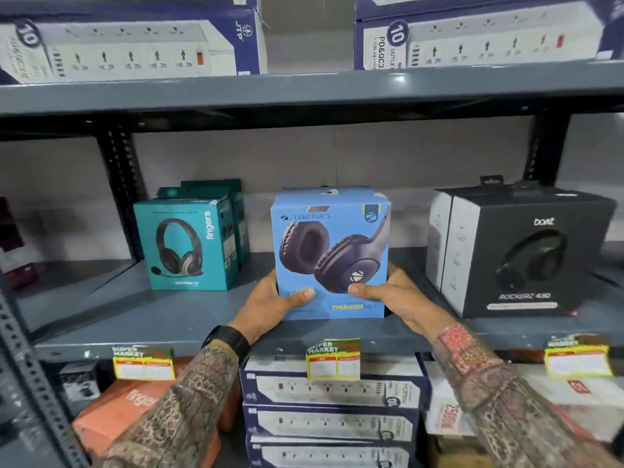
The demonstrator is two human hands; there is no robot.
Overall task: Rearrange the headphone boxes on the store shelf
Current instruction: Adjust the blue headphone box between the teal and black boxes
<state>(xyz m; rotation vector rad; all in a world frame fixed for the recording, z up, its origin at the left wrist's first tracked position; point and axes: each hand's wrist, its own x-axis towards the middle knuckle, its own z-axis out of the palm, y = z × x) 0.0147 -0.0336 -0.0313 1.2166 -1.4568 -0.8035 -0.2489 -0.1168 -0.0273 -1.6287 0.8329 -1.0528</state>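
A light blue Zebronics headphone box (pixel 332 241) stands upright in the middle of the grey shelf (pixel 162 319). My left hand (pixel 270 305) grips its lower left edge, thumb on the front. My right hand (pixel 391 295) grips its lower right edge the same way. To the left stands a teal Fingers headset box (pixel 184 246) with more teal boxes (pixel 236 214) behind it. At the right sits a black Boat Rockerz box (pixel 526 255), with a white-sided box (pixel 439 238) close against its left side.
Power strip boxes (pixel 128 45) fill the shelf above, and more of them (pixel 334 420) are stacked on the shelf below. An orange box (pixel 135 410) lies lower left. Yellow price tags (pixel 332 361) hang on the shelf's front edge. A slotted upright (pixel 121 184) stands behind the teal boxes.
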